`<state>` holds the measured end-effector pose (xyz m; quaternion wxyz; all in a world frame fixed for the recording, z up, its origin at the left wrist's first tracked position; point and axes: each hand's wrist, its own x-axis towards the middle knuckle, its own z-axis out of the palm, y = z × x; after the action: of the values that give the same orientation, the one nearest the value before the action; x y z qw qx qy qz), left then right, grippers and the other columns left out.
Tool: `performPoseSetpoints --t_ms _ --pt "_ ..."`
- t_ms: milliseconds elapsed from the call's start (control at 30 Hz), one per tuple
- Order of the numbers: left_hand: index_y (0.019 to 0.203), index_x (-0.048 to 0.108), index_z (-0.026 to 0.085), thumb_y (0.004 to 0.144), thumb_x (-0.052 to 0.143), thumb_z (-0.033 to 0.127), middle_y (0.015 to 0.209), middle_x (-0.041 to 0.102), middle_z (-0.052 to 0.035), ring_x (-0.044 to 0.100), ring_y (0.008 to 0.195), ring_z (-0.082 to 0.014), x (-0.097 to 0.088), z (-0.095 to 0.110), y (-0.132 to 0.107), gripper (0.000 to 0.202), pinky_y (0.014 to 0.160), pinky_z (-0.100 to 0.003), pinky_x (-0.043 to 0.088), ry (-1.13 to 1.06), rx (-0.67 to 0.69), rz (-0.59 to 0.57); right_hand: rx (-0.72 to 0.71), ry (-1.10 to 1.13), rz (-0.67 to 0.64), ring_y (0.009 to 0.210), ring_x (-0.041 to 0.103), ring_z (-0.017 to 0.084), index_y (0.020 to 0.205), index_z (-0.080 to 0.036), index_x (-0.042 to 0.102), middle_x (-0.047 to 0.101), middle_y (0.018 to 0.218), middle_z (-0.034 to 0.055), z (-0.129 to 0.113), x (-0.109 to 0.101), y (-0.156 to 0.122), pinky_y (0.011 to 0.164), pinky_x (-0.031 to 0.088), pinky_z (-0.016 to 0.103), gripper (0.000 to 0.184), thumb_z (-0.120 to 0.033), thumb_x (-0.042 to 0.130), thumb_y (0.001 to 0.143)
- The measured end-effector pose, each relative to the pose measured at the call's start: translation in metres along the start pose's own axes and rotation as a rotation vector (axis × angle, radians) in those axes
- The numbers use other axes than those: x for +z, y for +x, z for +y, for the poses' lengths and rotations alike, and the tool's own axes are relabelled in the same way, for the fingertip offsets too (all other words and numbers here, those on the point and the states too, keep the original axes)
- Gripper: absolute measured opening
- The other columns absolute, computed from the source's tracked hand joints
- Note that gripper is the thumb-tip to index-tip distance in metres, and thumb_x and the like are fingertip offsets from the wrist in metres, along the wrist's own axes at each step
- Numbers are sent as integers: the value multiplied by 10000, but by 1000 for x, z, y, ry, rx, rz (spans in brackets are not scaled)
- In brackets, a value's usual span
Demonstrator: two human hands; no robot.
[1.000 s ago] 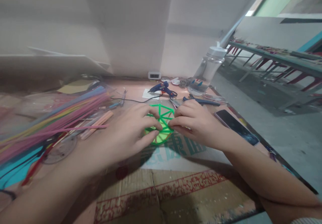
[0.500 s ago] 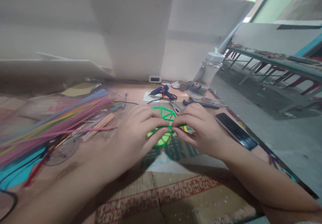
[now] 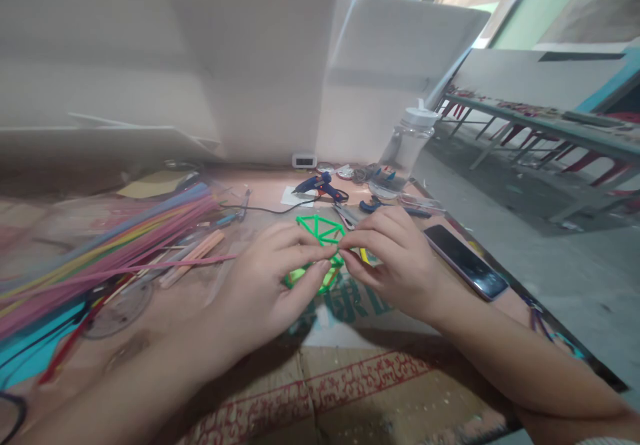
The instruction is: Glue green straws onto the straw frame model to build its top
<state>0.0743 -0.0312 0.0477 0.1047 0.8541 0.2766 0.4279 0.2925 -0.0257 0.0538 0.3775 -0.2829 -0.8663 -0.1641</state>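
Observation:
A green spoked frame, which looks bent from pipe cleaners, sits between my two hands at the middle of the head view. My left hand is closed, with thumb and fingertips pinched at its near part. From the right, my right hand pinches at the same spot, its fingertips meeting those of the left. A bright green rounded piece with an outlined edge shows under my left thumb. A yellow bit peeks out by my right fingers. The exact point gripped is hidden by the fingertips.
A blue glue gun lies behind the hands, near scissors and blue-handled pliers. A bottle and a phone are to the right. Coloured pipe cleaners lie left. White panels stand behind.
My fingertips have drawn slightly upward and closer together over the green frame. The whole view has shifted a little; the objects around lie as before.

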Motion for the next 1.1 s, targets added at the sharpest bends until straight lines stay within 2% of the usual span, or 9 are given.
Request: performPoseSetpoints --t_ms 167,333,567,700,800,900,967,1033,1100 --pt "1052 756 210 967 590 155 1009 743 -56 665 945 -186 -1 9 0 195 817 -339 530 -11 -18 -32 52 13 67 747 594 190 915 -194 645 691 787 39 -3 2 -1 710 461 352 35 -173 657 940" --pt "1109 743 220 966 584 131 1025 733 -47 660 954 -169 2 12 -3 232 849 -325 529 -19 -21 6 20 -57 154 723 596 178 949 -224 644 701 776 16 -4 4 -4 725 441 359 76 -157 674 927" --pt "887 757 236 922 703 237 899 775 5 712 847 -164 -7 2 2 65 800 -321 555 -96 -164 38 -89 -74 74 802 583 195 1021 -225 653 727 844 20 -8 2 -3 808 446 387 90 -199 682 940" --pt "926 754 255 895 723 285 971 802 13 742 893 -204 -17 1 4 53 838 -369 573 -30 -284 22 -108 -87 68 846 578 205 997 -198 654 711 848 36 -10 6 12 779 435 369 30 -210 646 971" --pt "920 740 263 879 736 337 923 802 27 745 835 -205 -22 2 3 85 774 -354 589 19 -311 50 -95 -126 87 843 576 211 960 -189 660 704 847 40 -12 8 21 768 421 373 62 -234 626 988" --pt "914 718 259 921 677 308 910 792 26 737 866 -204 -24 1 2 63 788 -354 588 93 -226 74 -102 -156 77 855 574 213 963 -195 664 704 860 40 -15 8 25 791 414 375 90 -238 597 1006" --pt "920 696 247 946 630 260 900 785 19 730 889 -207 -26 0 1 72 954 -434 551 205 -111 81 -116 -158 46 868 575 213 983 -196 670 710 877 42 -16 7 26 813 411 379 105 -243 581 1015" --pt "933 676 238 960 604 223 895 779 10 725 887 -207 -29 -3 1 79 1105 -519 442 356 16 41 -128 -149 4 866 577 212 994 -191 677 719 883 44 -17 5 27 823 409 385 123 -237 566 1022" --pt "958 664 239 968 592 190 936 780 -3 720 916 -207 -34 -7 2 88 1155 -536 376 489 132 -13 -133 -111 -25 844 582 206 963 -179 687 726 867 48 -16 3 28 810 414 383 144 -219 560 1020"
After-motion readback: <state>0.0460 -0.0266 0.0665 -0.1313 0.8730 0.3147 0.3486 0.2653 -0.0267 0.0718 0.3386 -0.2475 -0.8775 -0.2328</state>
